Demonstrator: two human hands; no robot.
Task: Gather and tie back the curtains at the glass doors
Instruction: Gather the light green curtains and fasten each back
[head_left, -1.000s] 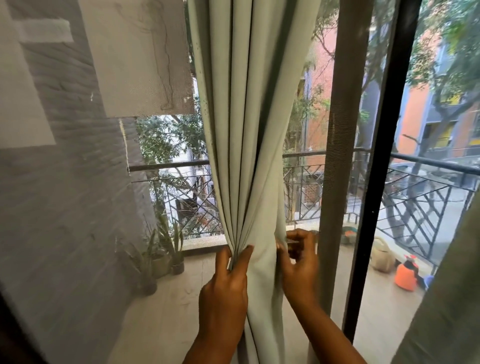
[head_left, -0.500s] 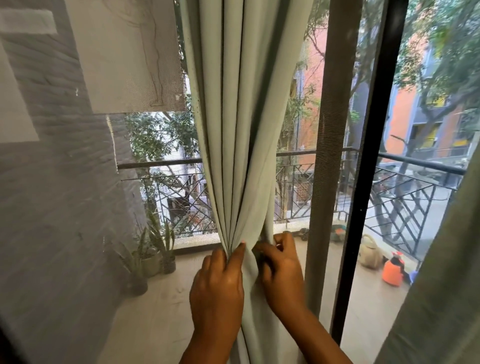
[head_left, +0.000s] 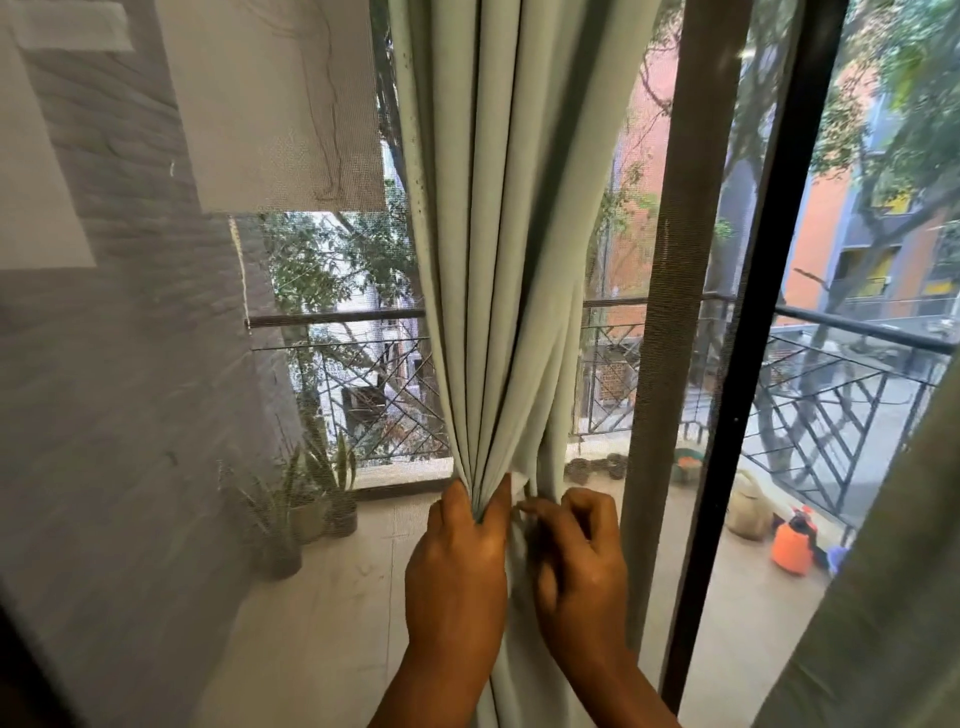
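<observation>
The left hand (head_left: 457, 566) pinches the gathered curtain (head_left: 511, 270) folds; the right hand (head_left: 579, 551) curls at its edge, hold unclear. Risk — a slackened pinch lets pleats fan out before tying.

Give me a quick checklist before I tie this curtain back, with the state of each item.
1. Curtain folds gathered into one bunch: ok.
2. Left hand grip pinching the bunch at its narrowest point: ok.
3. Right hand holding a tieback: cannot tell; its fingers are curled at the curtain's right edge, and only a small pale bit shows.
4. Loose right fold pulled into the bunch: not ok; it hangs outside the left grip.
5. Hook or anchor for tying: cannot tell; none in view.
</observation>
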